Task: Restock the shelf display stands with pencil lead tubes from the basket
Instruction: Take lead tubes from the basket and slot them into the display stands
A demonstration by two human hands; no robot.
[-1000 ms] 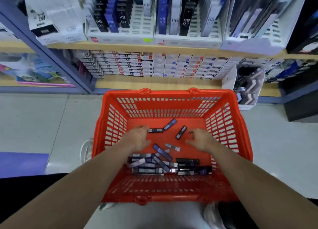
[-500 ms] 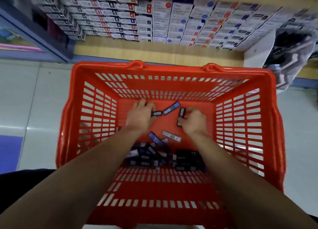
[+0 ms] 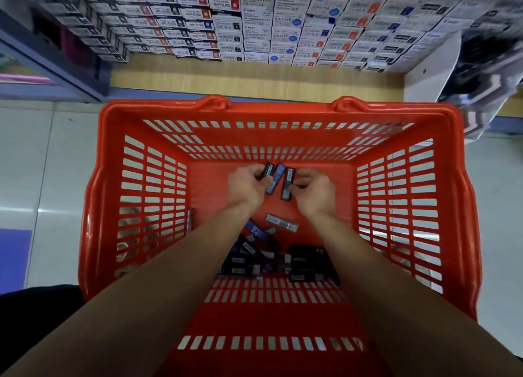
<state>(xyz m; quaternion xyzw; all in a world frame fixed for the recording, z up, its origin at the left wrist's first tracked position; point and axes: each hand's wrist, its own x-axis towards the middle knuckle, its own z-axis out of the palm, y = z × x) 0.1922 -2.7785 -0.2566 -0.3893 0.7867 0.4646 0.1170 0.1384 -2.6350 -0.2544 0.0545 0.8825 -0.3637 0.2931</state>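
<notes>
**Both hands deep in the basket, gathering lead tubes**

We reach both arms down into a red plastic shopping basket [image 3: 283, 106] that stands on the pale floor [image 3: 42, 164] in front of a low shelf [image 3: 254, 76]. Our left hand [image 3: 246, 188] has its fingers curled and grips a black lead tube [image 3: 268, 169] near the basket's far wall. A blue lead tube [image 3: 276, 178] stands just beside it, against the left thumb. Our right hand [image 3: 312, 191], fingers also curled, pinches a second black lead tube [image 3: 288, 184] by its side. The three tubes fan upward together between the two hands, which sit close but do not touch.

A silver tube [image 3: 281, 223] lies loose on the basket floor between our forearms, near a blue tube marked HB [image 3: 256, 230]. A heap of dark tubes [image 3: 277, 260] rests at the near end, partly hidden under our arms. Rows of stacked white boxes [image 3: 254, 22] fill the shelf beyond.
</notes>
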